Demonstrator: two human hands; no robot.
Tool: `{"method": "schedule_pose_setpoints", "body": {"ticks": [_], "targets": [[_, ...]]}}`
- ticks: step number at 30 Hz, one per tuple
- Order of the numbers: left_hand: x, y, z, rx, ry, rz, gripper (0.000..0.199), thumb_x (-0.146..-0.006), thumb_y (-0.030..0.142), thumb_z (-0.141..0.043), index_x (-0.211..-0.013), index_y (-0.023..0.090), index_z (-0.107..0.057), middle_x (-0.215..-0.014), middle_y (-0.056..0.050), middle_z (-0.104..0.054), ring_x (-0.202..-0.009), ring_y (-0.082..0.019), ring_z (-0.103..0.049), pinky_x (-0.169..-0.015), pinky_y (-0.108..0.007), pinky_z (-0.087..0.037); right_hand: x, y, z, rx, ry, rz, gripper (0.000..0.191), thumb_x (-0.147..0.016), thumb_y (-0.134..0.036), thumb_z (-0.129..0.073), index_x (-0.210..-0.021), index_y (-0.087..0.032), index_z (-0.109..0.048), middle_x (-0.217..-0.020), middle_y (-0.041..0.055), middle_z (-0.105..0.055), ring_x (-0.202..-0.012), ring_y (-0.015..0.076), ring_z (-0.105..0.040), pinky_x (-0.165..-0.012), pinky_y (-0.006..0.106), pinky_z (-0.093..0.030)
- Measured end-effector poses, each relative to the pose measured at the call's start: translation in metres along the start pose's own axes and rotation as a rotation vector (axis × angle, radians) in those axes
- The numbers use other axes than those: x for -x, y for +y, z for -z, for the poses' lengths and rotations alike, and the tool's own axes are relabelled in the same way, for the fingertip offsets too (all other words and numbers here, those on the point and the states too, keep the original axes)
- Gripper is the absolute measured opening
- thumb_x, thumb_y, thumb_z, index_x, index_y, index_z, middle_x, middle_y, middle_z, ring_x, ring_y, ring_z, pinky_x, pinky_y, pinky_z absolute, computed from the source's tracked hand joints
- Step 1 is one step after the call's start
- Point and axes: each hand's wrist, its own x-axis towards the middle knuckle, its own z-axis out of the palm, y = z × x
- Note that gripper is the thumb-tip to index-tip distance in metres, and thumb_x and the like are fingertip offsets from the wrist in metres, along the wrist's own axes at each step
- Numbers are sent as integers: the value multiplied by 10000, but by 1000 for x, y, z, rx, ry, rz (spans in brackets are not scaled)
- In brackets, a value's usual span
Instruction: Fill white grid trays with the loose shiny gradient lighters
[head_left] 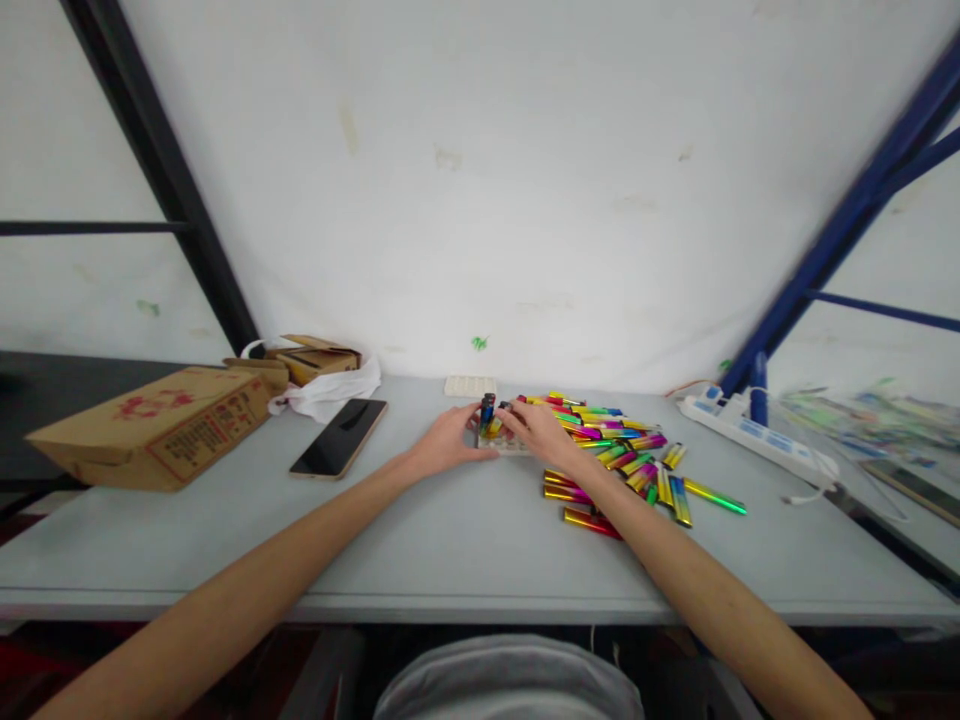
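At the middle of the grey flat table (420, 560), both hands work close together over a pale gridded plastic tray (510, 448). The left hand (450, 440) is curved at the tray's left side, with thumb and fingers apart, beside slim shiny tubes with dark tops (487, 412), which stand upright there. Whether it grips the tray or a tube, I cannot tell. The right hand (536, 425) has its fingertips drawn in just beside the upright tubes; whether they pinch one is too small to tell. To the right of the tray lies a loose pile of similar metallic tubes in yellow, red, green, purple and blue (637, 470), partly behind the right forearm. A second pale gridded tray (470, 386) lies near the white wall (525, 200).
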Motion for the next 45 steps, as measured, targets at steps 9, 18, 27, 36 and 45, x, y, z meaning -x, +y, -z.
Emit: {"method": "schedule_pose_setpoints", "body": {"ticks": [9,18,27,36,45], "targets": [[-1,-3,-1,-12,11,4,663,-696,608,-811,-1191,199,-646,-1045,-66,-733,-929,-275,-670,-864,-367,-515,-2,-4,-8,366,-90,169,300,-1079,-354,-471,-1037,-123,-658,-967,141,-720,-858,215,-661,-756,296,-422],[-2,-4,-1,8,10,10,668,-695,555,-818,-1233,201,-639,-1090,-84,-743,-960,-288,-677,-899,-386,-531,-12,-2,-4,363,-177,275,254,-1083,-338,-464,-1147,-148,-620,-1094,149,-711,-979,218,-692,-852,312,-478],[-3,-8,-2,10,5,20,654,-691,554,-825,-1211,203,-639,-1096,-90,-740,-1004,-308,-688,-944,-403,-532,-9,-18,20,422,-190,176,447,-1062,-501,-460,-927,-151,-703,-857,127,-748,-794,219,-697,-741,284,-422],[-4,-10,-2,20,-18,62,754,-663,599,-830,-1272,210,-618,-1154,-108,-730,-1020,-314,-683,-969,-428,-533,0,72,106,429,-45,-327,252,-1006,-214,-526,-1018,-122,-761,-1031,154,-769,-922,213,-688,-824,275,-436],[-3,-9,0,29,-7,69,771,-649,592,-836,-1285,217,-617,-1155,-110,-730,-1041,-322,-681,-988,-446,-527,20,105,95,379,-229,-418,213,-820,-86,-627,-911,-157,-806,-847,67,-787,-725,178,-688,-698,243,-479]]}}
